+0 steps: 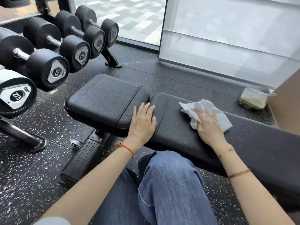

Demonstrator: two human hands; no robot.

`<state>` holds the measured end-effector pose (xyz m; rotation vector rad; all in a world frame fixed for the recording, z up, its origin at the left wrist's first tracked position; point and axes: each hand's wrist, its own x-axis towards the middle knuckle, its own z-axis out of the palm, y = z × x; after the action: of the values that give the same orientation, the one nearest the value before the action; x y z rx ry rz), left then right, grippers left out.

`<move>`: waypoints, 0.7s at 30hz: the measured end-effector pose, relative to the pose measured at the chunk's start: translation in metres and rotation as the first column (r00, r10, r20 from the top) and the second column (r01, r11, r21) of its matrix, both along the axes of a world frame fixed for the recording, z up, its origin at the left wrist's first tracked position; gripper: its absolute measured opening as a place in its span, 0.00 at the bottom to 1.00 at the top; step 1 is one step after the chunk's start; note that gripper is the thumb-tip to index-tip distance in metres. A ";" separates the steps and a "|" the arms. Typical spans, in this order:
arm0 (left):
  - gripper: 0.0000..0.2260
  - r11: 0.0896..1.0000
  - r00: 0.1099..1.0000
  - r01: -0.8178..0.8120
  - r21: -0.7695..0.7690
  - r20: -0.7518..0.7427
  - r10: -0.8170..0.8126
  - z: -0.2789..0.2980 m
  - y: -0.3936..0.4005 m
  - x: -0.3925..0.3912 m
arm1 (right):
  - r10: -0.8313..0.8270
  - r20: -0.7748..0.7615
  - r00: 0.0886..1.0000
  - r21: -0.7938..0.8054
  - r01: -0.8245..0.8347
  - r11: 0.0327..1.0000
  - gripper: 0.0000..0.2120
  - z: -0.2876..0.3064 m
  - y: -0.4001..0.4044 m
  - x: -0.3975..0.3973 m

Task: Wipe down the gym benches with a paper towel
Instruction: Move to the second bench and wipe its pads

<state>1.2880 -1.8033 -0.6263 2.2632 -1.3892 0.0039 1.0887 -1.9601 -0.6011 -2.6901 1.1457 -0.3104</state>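
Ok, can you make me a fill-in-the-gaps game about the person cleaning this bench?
1. The right hand presses a crumpled white ____ towel onto the long black padded bench.
2. The left hand lies flat with ____ in it, across the gap between the two pads.
3. The black round-ended dumbbells sit on a rack on the ____ side of the picture.
4. The person's knee is covered in blue ____.

Missing words: paper; nothing; left; jeans
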 end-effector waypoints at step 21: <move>0.23 0.998 0.999 0.019 -0.063 0.029 -0.017 -0.008 -0.027 -0.033 | -0.147 -0.076 0.986 0.024 0.149 0.988 0.27 -0.002 0.001 -0.012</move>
<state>1.2549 -1.8298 -0.6338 2.2070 -1.4041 0.0738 1.0771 -1.9592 -0.6028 -2.6165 1.3649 -0.2155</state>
